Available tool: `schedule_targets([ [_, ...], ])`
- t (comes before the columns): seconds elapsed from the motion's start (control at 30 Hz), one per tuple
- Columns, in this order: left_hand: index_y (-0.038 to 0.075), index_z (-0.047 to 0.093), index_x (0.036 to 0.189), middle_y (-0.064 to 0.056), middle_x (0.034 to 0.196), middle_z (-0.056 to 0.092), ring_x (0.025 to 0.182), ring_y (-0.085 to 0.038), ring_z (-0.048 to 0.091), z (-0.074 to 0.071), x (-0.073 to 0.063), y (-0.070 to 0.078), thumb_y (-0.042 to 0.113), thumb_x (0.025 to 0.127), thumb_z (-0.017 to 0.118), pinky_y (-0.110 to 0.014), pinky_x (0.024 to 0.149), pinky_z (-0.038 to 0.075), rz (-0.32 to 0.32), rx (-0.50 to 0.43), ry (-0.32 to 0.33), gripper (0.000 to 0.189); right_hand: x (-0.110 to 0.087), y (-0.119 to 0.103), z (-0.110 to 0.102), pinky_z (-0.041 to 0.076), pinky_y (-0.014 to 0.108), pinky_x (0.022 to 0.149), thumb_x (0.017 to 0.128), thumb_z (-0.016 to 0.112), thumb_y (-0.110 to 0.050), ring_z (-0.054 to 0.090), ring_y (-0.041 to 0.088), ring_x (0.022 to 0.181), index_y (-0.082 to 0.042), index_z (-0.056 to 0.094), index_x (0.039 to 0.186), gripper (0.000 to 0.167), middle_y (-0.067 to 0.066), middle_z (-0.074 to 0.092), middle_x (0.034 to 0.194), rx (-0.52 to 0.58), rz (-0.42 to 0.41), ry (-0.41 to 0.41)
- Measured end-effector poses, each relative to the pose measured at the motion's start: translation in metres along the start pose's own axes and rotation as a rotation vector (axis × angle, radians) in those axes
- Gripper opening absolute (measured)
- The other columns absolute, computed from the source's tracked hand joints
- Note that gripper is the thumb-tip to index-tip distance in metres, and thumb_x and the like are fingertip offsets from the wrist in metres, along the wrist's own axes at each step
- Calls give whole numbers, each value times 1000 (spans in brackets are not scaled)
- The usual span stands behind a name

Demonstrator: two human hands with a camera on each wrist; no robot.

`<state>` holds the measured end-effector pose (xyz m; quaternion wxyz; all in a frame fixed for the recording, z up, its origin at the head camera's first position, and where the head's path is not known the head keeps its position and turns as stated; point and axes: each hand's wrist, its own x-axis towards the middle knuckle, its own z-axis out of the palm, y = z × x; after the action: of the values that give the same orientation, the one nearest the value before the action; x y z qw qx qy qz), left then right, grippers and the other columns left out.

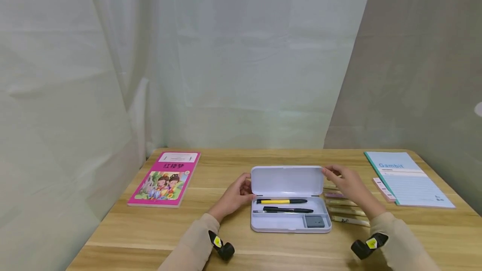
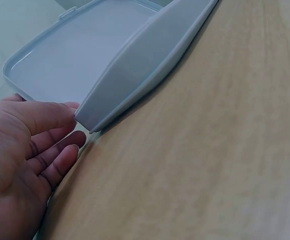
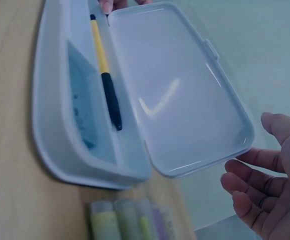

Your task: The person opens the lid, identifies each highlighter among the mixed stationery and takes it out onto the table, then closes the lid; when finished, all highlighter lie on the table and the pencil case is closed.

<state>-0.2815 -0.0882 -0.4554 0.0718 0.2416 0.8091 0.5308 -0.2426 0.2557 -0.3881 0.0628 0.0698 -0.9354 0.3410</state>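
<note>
A white pencil case lies on the wooden table with its lid raised at the back. Inside it are a yellow-and-black pen, a black pen beside a thin clear or silver one, and a dark grey block in the small front-right compartment. At the case's rear left corner, my left hand pinches the hinge end between thumb and index finger; the other fingers curl loosely. My right hand touches the lid's upper right corner with its index finger, the thumb apart from the lid.
Several slim pale-barrelled pens or markers lie in a row right of the case, partly under my right forearm. A pink picture-covered book lies at left. At right a light blue notebook overlaps a small pink-and-white pad. Cloth hangs behind the table.
</note>
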Motion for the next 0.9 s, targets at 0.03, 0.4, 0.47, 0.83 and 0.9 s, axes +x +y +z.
schedule_targets([
  [0.03,14,49,126,-12,107,60,94,-19,56,0,0,0,6,88,67,-21,78,48,3,2,0,42,2,-2,-1,54,42,78,99,46,-45,62,29,96,0,61,122,53,16,68,106,0,18,-8],
  [0.4,14,49,127,-12,108,61,93,-18,55,1,0,-1,8,89,67,-21,77,46,12,4,-14,43,18,-8,0,43,28,66,100,45,-42,60,28,82,1,67,109,49,13,67,86,27,79,14],
  [0.47,14,49,127,-12,109,61,93,-19,55,1,0,-1,9,89,67,-21,77,46,16,2,-20,43,19,-8,1,41,28,63,100,47,-41,58,26,78,2,67,107,47,11,65,82,36,84,20],
  [0.83,14,50,125,-12,109,62,93,-18,55,1,0,-1,7,89,66,-22,77,46,16,14,-23,40,14,-7,7,44,26,53,98,51,-42,53,18,63,1,68,102,47,9,63,82,129,100,35],
  [0.9,14,50,125,-12,109,62,93,-18,55,1,0,-2,7,89,66,-22,77,46,19,16,-21,39,13,-8,9,47,26,55,98,52,-40,57,20,64,2,67,101,45,10,64,84,139,94,47],
])
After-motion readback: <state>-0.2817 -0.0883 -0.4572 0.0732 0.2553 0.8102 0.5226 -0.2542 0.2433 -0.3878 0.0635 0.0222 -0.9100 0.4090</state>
